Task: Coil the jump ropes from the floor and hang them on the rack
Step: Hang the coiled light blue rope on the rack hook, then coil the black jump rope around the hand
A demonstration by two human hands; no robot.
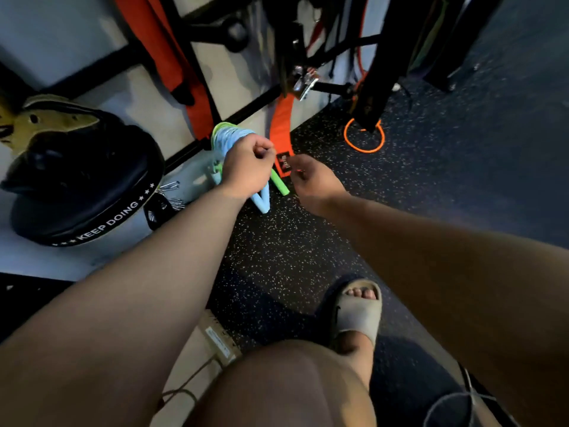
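Mid-coil, looks like. Left hand [248, 167] fisted around a bundled blue-green jump rope [229, 138], handles [278, 184] poking out below, held up by the rack [212, 87]. Right hand [311, 180] pinching something thin, can't tell what. Next up probably: tuck the end, hang it.

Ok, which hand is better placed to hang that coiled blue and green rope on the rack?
Probably the left hand: it is closed on the coiled jump rope, right beside the rack bar. The right hand sits farther out, fingers pinched; I cannot tell on what.
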